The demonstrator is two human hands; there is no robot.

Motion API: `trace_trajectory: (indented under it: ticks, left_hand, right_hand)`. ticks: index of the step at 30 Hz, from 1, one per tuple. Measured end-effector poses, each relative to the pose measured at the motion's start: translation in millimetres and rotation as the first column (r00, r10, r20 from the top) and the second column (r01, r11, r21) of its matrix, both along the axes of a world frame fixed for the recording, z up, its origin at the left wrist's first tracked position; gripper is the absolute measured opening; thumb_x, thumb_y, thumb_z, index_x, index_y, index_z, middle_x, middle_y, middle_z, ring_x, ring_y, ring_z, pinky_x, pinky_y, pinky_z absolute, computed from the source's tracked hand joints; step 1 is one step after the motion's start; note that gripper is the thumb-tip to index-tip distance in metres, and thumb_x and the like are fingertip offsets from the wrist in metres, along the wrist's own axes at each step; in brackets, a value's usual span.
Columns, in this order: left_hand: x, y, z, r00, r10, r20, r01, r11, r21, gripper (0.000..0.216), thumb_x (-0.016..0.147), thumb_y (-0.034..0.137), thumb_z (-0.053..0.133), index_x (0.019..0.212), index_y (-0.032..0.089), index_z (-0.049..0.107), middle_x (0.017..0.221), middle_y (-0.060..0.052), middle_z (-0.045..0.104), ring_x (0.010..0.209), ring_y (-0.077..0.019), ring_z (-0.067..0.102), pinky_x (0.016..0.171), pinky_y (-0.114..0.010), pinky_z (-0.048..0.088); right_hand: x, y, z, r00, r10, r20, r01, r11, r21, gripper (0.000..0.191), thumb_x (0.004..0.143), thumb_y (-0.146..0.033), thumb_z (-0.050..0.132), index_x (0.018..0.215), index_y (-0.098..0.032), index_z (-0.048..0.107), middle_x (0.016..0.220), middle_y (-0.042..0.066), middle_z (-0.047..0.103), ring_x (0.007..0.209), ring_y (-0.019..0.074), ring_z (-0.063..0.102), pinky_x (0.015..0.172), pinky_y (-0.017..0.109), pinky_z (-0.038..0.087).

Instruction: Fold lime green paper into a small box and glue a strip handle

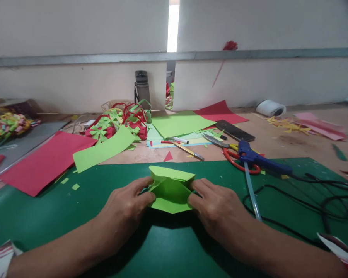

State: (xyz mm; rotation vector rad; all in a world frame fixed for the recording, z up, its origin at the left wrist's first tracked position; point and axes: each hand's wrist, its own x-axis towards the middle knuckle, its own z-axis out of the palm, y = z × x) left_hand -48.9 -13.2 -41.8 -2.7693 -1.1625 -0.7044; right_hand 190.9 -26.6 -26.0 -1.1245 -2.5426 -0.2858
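Forearms (72,241) angled inward, left grip (126,202) and right grip (216,201) facing each other, both pinched

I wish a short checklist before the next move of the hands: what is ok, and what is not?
1. Left hand grips folded lime-green paper: ok.
2. Right hand grips its opposite side: ok.
3. Scissors apart from both hands: ok.
4. Blue glue gun apart from the paper: ok.
5. Blue glue gun cool: cannot tell.
6. Green mat free of paper scraps: not ok, small ones lie leftward.

The creased, bright green paper (171,202) gapes open.
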Motion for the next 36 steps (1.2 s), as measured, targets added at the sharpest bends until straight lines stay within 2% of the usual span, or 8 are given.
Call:
trace_trajectory:
  ticks: [6, 11, 17, 20, 23, 27, 32, 36]
  left_hand:
    - [0, -1, -8.6, 0.995, -0.034, 0.092, 0.031, 0.999, 0.039, 0.021, 0.086, 0.010, 0.043, 0.082, 0.020, 0.061, 0.087, -0.005, 0.065, 0.071, -0.0142, 0.061, 0.059, -0.022, 0.046]
    - [2, -1, -9.5, 0.973, -0.027, 0.228, 0.061, 0.988, -0.140, 0.020, 0.086, 0.012, 0.044, 0.078, 0.019, 0.061, 0.080, -0.004, 0.064, 0.068, -0.0120, 0.060, 0.058, -0.019, 0.044]
    - [12, 9, 3.1, 0.876, 0.247, 0.414, 0.028, 0.831, -0.556, 0.007, 0.080, 0.016, 0.053, 0.084, 0.017, 0.059, 0.070, 0.000, 0.064, 0.061, -0.0115, 0.059, 0.058, -0.020, 0.045]
    - [17, 15, 6.1, 0.812, 0.398, 0.427, 0.010, 0.722, -0.692, 0.026, 0.077, 0.019, 0.056, 0.103, 0.017, 0.051, 0.063, 0.003, 0.060, 0.054, -0.0113, 0.056, 0.051, -0.020, 0.043]
    - [20, 19, 9.0, 0.790, 0.453, 0.412, 0.027, 0.646, -0.763, 0.045, 0.075, 0.019, 0.056, 0.119, 0.016, 0.043, 0.057, 0.007, 0.055, 0.046, -0.0098, 0.051, 0.047, -0.020, 0.041]
    - [21, 21, 13.0, 0.797, 0.459, 0.392, 0.039, 0.609, -0.792, 0.057, 0.074, 0.020, 0.056, 0.128, 0.016, 0.037, 0.058, 0.007, 0.053, 0.048, -0.0098, 0.051, 0.047, -0.020, 0.040]
    - [22, 25, 14.0, 0.773, 0.492, 0.401, 0.052, 0.580, -0.813, 0.041, 0.079, 0.030, 0.053, 0.116, 0.014, 0.046, 0.053, 0.008, 0.050, 0.044, -0.0096, 0.049, 0.043, -0.020, 0.038]
    - [20, 24, 11.8, 0.760, 0.482, 0.436, 0.136, 0.538, -0.832, 0.036, 0.073, 0.020, 0.059, 0.107, 0.015, 0.047, 0.061, 0.004, 0.060, 0.052, -0.0119, 0.057, 0.049, -0.022, 0.044]
  right_hand:
    - [1, 2, -4.3, 0.999, 0.044, -0.016, -0.045, 0.999, 0.000, 0.024, 0.072, 0.002, 0.046, 0.060, -0.018, 0.052, 0.064, 0.003, 0.052, 0.058, 0.0157, 0.041, 0.052, 0.029, 0.024]
    - [3, 3, -6.7, 0.998, 0.015, -0.066, -0.021, 0.995, -0.099, 0.023, 0.078, -0.002, 0.045, 0.062, -0.018, 0.052, 0.065, 0.002, 0.053, 0.058, 0.0142, 0.043, 0.052, 0.028, 0.025]
    - [6, 19, 2.3, 0.958, -0.196, -0.211, 0.058, 0.850, -0.524, 0.012, 0.080, -0.015, 0.055, 0.068, -0.017, 0.053, 0.064, -0.002, 0.054, 0.058, 0.0116, 0.048, 0.054, 0.023, 0.030]
    - [5, 27, 5.3, 0.886, -0.324, -0.333, 0.045, 0.774, -0.631, 0.010, 0.080, -0.018, 0.053, 0.090, -0.019, 0.056, 0.061, -0.005, 0.051, 0.055, 0.0109, 0.045, 0.053, 0.023, 0.032]
    - [4, 33, 3.3, 0.828, -0.386, -0.406, 0.012, 0.736, -0.677, 0.027, 0.082, -0.019, 0.048, 0.109, -0.019, 0.051, 0.056, -0.008, 0.047, 0.051, 0.0106, 0.043, 0.051, 0.022, 0.032]
    - [2, 40, 0.9, 0.815, -0.413, -0.405, 0.019, 0.718, -0.695, 0.030, 0.080, -0.021, 0.050, 0.110, -0.017, 0.050, 0.055, -0.007, 0.048, 0.050, 0.0110, 0.043, 0.050, 0.023, 0.031]
    - [2, 44, 2.4, 0.839, -0.387, -0.384, 0.028, 0.734, -0.679, 0.020, 0.082, -0.021, 0.046, 0.100, -0.017, 0.052, 0.058, -0.005, 0.050, 0.052, 0.0113, 0.045, 0.050, 0.023, 0.031]
    - [3, 44, 1.0, 0.832, -0.392, -0.393, -0.023, 0.683, -0.730, 0.005, 0.081, -0.022, 0.049, 0.081, -0.019, 0.051, 0.057, -0.007, 0.046, 0.050, 0.0100, 0.041, 0.047, 0.022, 0.028]
